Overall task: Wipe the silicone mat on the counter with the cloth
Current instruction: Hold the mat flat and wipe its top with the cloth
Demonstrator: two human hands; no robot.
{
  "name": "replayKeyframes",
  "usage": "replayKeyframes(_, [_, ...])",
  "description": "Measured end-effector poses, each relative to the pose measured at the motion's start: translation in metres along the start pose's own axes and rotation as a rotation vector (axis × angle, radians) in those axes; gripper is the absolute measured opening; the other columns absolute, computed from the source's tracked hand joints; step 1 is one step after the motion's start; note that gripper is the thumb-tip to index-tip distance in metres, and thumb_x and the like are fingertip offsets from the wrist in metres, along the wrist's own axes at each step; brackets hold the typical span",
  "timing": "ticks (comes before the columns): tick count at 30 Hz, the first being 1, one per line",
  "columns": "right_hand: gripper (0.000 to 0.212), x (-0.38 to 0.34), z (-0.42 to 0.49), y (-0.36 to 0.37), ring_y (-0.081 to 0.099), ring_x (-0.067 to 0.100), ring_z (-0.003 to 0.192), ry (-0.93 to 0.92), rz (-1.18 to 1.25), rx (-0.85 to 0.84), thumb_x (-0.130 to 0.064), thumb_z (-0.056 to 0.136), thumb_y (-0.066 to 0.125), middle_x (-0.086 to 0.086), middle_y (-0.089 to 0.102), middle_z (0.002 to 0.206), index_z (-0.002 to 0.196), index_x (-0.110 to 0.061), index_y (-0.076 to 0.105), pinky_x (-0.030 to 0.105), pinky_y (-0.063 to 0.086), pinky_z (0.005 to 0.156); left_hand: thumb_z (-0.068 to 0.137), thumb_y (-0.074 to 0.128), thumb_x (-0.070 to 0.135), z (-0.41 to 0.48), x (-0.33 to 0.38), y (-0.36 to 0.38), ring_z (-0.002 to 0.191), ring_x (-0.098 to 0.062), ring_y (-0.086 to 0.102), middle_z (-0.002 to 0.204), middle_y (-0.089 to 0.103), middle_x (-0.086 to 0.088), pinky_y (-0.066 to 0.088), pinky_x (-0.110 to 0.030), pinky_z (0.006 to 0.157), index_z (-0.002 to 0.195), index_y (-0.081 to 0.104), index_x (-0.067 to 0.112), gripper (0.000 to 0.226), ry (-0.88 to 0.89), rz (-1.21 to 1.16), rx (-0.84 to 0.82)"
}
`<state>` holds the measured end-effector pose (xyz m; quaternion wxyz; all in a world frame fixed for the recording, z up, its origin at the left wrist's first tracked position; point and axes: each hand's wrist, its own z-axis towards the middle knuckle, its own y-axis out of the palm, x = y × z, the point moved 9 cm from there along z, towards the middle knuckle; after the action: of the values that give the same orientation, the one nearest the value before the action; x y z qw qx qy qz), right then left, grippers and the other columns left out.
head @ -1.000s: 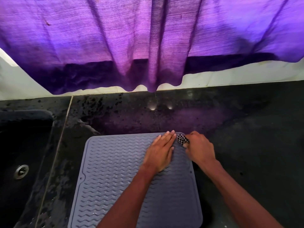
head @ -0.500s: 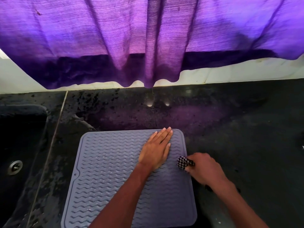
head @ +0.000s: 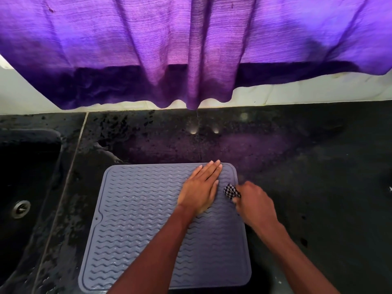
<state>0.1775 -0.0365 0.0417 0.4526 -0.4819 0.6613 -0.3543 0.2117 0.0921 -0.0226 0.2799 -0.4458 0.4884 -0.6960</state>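
A grey silicone mat (head: 137,219) with wavy ridges lies flat on the black counter (head: 307,166). My left hand (head: 200,187) presses flat on the mat near its far right corner, fingers straight. My right hand (head: 253,202) grips a small black-and-white checked cloth (head: 231,190), bunched so only a bit sticks out of the fist. The cloth touches the mat at its right edge, just right of my left hand.
A dark sink (head: 25,183) with a metal drain (head: 20,209) is sunk into the counter at the left. A purple curtain (head: 191,49) hangs over the back wall above the counter. The counter around the mat looks wet.
My right hand slid the cloth down the mat's right edge from the far corner, then moved back up a little. My left hand stayed pressed on the mat.
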Motion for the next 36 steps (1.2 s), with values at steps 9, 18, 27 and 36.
replayKeyframes(9, [0.023,0.004,-0.060,0.024,0.054,0.017,0.102,-0.049,0.015,-0.085,-0.029,0.090,0.058,-0.007,0.053,0.106,0.113,-0.030,0.061,0.033,0.047,0.075,0.106,0.027,0.034,-0.001,0.001,0.001,0.152,-0.011,0.026,0.165,0.029,0.005,0.016,-0.031,0.126,0.158,0.034,0.018,0.055,-0.003,0.004,0.010])
replayKeyframes(18, [0.013,0.046,-0.079,0.051,0.070,0.019,0.089,0.350,1.242,-0.081,-0.016,0.092,0.062,0.001,0.076,0.093,0.100,-0.016,0.072,0.038,0.054,0.084,0.103,0.045,0.022,-0.005,0.000,-0.012,0.143,-0.020,0.045,0.153,0.050,-0.005,0.034,-0.041,0.120,0.142,0.058,0.010,0.043,0.019,-0.114,0.125])
replayKeyframes(27, [0.037,-0.004,-0.081,0.058,0.068,0.019,0.101,0.257,1.387,-0.234,-0.037,0.079,0.073,0.001,0.074,0.105,0.112,-0.023,0.067,0.042,0.052,0.092,0.098,0.053,0.018,-0.125,-0.072,-0.082,0.118,-0.024,0.065,0.131,0.068,-0.006,0.048,-0.038,0.107,0.116,0.075,0.008,0.030,-0.340,-0.137,0.480])
replayKeyframes(36, [0.017,-0.132,-0.013,0.036,0.059,0.020,0.090,-0.343,0.514,0.097,-0.030,0.083,0.063,-0.004,0.066,0.094,0.098,-0.022,0.062,0.034,0.044,0.074,0.101,0.042,0.024,-0.200,-0.165,-0.100,0.126,-0.024,0.059,0.141,0.060,-0.010,0.031,-0.016,0.116,0.130,0.066,0.001,0.044,-0.541,-0.125,0.406])
